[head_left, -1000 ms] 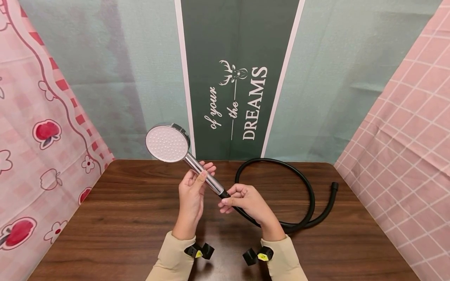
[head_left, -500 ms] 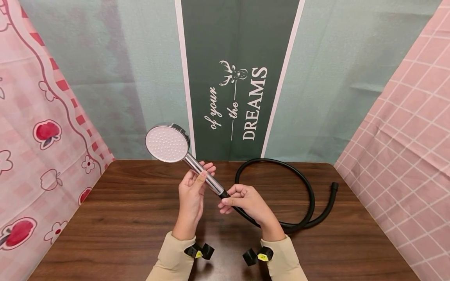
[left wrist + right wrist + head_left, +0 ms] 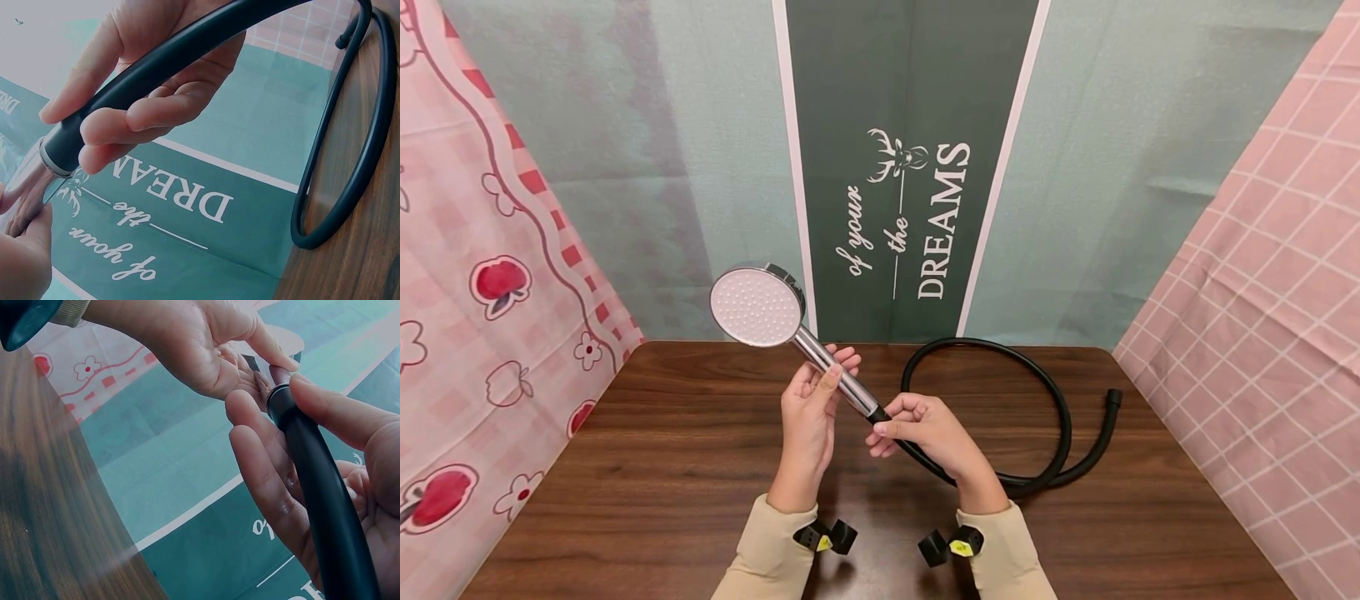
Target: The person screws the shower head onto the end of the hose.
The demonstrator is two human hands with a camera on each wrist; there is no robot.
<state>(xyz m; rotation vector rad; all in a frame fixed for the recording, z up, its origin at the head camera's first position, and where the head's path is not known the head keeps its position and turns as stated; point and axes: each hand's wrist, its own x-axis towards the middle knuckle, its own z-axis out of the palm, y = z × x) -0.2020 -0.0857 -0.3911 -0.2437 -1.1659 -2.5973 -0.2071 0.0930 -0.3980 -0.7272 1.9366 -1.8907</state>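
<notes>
A chrome shower head (image 3: 756, 307) with a white nozzle face is held up above the table, tilted to the upper left. My left hand (image 3: 808, 412) grips its handle (image 3: 853, 390) between thumb and fingers. At the handle's lower end, my right hand (image 3: 925, 433) pinches the black end of a hose (image 3: 1060, 400). In the right wrist view the hose end (image 3: 284, 406) meets the chrome handle, thumb on one side and fingers on the other. The left wrist view shows a pale ring (image 3: 53, 159) at this joint; the threads are hidden.
Behind my right hand the hose loops over the wooden table (image 3: 700, 467), and its free end (image 3: 1114, 400) points up at the right. A green printed cloth (image 3: 917, 100) hangs at the back. Pink cloths stand left (image 3: 445, 333) and right (image 3: 1262, 275).
Both hands, the shower head and the hose keep nearly the same place. Only a very slight shift of the right fingers at the hose end shows.
</notes>
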